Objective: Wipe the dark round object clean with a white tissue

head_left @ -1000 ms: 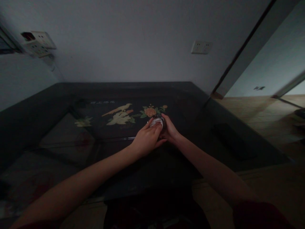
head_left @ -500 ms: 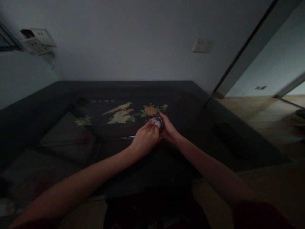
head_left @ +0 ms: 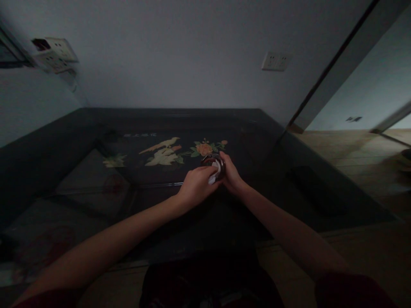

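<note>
Above the dark glass tabletop (head_left: 180, 218), both hands meet at a small, round, shiny dark vessel (head_left: 221, 167) with an open top; its exact kind is too dim to tell. My right hand (head_left: 233, 175) wraps its right side, thumb up along the rim. A crumpled white tissue (head_left: 212, 179) is pinched in my left hand (head_left: 197, 184), fingers closed. The tissue lies over the near rim and inner wall, with left fingertips at the opening. The vessel's underside is hidden by the hands.
Bird and flower pictures (head_left: 162, 154) decorate the tabletop. A dark flat object (head_left: 316, 190) appears at the right, on or beneath the glass. Wall sockets (head_left: 276, 61) are behind the table, with more sockets (head_left: 59, 53) at upper left. Wooden floor (head_left: 340, 149) lies right.
The tissue and left fingers have shifted from inside the vessel's opening to its near right rim. The vessel has turned slightly, its opening showing more. Both hands sit a little further right.
</note>
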{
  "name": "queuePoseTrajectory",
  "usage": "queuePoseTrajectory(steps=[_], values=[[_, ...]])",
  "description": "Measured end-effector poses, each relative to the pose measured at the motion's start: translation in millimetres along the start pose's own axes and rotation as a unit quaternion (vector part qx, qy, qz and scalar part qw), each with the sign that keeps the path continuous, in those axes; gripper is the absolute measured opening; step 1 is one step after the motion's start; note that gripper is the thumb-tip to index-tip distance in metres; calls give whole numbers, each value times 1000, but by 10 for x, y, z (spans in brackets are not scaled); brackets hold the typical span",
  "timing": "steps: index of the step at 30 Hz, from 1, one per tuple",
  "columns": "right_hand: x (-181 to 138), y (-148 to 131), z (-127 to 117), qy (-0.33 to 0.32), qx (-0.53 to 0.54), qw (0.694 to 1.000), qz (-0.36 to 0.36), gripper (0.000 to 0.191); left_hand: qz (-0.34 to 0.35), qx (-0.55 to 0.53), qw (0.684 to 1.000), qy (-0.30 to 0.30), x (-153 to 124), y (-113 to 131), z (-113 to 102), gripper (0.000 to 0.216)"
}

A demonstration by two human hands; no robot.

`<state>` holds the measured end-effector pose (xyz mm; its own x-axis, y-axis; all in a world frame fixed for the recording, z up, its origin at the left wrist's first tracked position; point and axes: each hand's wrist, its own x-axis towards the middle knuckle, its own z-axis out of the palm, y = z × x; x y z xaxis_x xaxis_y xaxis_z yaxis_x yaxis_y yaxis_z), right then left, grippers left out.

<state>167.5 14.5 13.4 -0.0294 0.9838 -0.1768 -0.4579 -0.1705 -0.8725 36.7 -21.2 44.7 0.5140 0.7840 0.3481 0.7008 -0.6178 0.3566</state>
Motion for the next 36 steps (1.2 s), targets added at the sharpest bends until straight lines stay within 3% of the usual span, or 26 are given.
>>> queuePoseTrajectory(steps=[5, 9, 11, 15, 18, 22, 24, 29, 36], values=[[42, 86, -68, 23, -75, 996, -52, 39, -81, -233, 969, -14, 7, 9, 12, 15], [71, 169, -111, 22, -129, 989, -63, 46, -87, -356, 930, -30, 40, -34, 2, 19], [74, 169, -118, 21, -128, 988, -79, 47, -74, -303, 950, -31, 46, -33, -15, 19], [53, 113, -119, 20, -126, 989, -78, 48, -2, -76, 996, -41, 25, -20, -53, 12], [40, 92, -119, 7, -132, 989, -65, 46, 84, 52, 994, -43, 8, -48, -55, 14], [59, 107, -126, 20, -124, 991, -43, 47, 186, 168, 967, -44, -11, -67, -27, 18], [68, 111, -128, 19, -139, 989, -44, 46, 191, 203, 960, -34, -40, -41, -4, 20], [50, 93, -122, -26, -209, 975, -73, 50, 125, 273, 954, 1, -147, 13, 83, 33], [76, 106, -147, -23, -193, 978, -71, 55, 121, 304, 945, 10, -122, -13, 133, 39]])
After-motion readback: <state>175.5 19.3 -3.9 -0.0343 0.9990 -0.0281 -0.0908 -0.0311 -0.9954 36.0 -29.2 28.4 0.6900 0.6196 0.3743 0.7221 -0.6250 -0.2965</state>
